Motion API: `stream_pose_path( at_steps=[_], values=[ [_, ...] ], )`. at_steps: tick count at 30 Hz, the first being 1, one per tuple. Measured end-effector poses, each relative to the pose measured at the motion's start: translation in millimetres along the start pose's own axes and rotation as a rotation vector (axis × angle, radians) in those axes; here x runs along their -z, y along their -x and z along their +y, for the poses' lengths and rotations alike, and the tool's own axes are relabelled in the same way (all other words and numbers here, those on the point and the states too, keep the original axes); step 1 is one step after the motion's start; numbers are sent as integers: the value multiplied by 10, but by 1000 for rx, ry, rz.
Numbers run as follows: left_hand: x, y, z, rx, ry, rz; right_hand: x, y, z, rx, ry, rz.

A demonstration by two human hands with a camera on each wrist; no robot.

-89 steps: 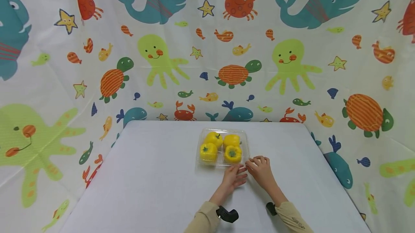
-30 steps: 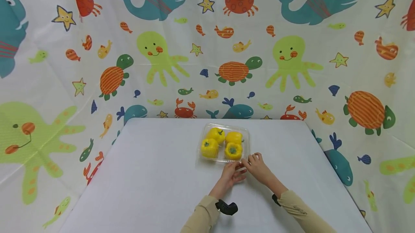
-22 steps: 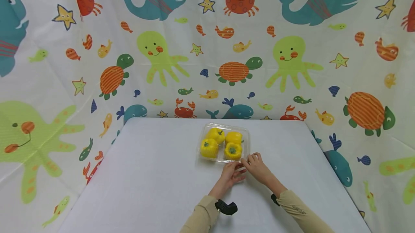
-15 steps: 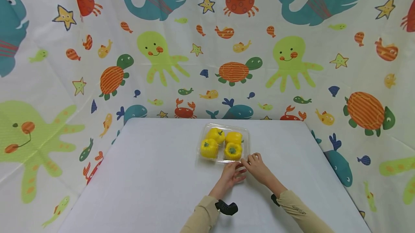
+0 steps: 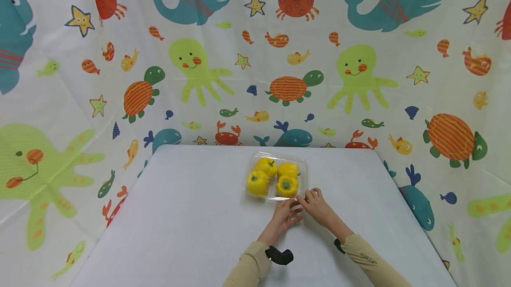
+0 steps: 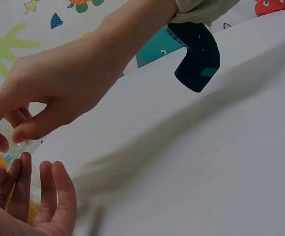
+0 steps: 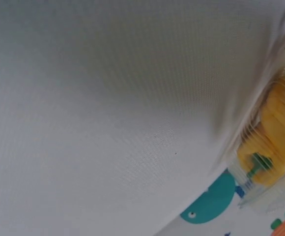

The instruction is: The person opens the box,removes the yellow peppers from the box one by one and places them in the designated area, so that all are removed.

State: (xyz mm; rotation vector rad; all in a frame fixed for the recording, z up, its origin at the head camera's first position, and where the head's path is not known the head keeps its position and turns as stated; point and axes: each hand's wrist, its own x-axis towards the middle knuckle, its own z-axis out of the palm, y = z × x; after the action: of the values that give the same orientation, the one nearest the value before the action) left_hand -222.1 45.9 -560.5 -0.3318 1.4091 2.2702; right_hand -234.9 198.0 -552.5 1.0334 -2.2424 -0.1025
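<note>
A clear plastic box (image 5: 304, 176) with several yellow bell peppers (image 5: 287, 186) inside lies toward the far side of the table, slightly turned. Both hands meet at its near right corner. My left hand (image 5: 282, 217) pinches the front edge with thumb and index; the other fingers stick out, as the left wrist view shows. From the right, my right hand (image 5: 318, 207) reaches over with bent fingers and thumb at the corner rim. In the right wrist view the box's side (image 7: 275, 196) and a pepper (image 7: 280, 123) fill the right edge, with only fingertip edges showing.
The box stands on a white-covered table (image 5: 179, 216). A curtain (image 5: 247, 56) printed with sea animals encloses the back and sides. A black wrist strap (image 5: 279, 256) hangs at the left sleeve, another (image 5: 339, 246) at the right.
Since three seconds ago the box has turned slightly, and my right forearm has swung outward to the right. Over the last second hands and box stay nearly still.
</note>
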Motion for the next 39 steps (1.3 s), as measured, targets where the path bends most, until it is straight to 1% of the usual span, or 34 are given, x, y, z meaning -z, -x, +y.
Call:
stream_pose_path(
  at_steps=[7,13,21,31,36,39],
  values=[
    [-4,-4,2,1,8,4,11,-5,9,10,-26,23],
    [8,-21,-10,-6,16,-11,-9,-4,16,14,-41,45],
    [12,-23,-11,-8,18,-15,-32,11,22,8,-71,49],
    [-2,-23,-14,8,26,8,-60,32,28,0,-108,50],
    [0,-22,-10,1,18,3,-69,25,36,8,-110,75],
    [3,-27,-10,-4,6,1,-59,24,39,6,-118,67]
  ],
)
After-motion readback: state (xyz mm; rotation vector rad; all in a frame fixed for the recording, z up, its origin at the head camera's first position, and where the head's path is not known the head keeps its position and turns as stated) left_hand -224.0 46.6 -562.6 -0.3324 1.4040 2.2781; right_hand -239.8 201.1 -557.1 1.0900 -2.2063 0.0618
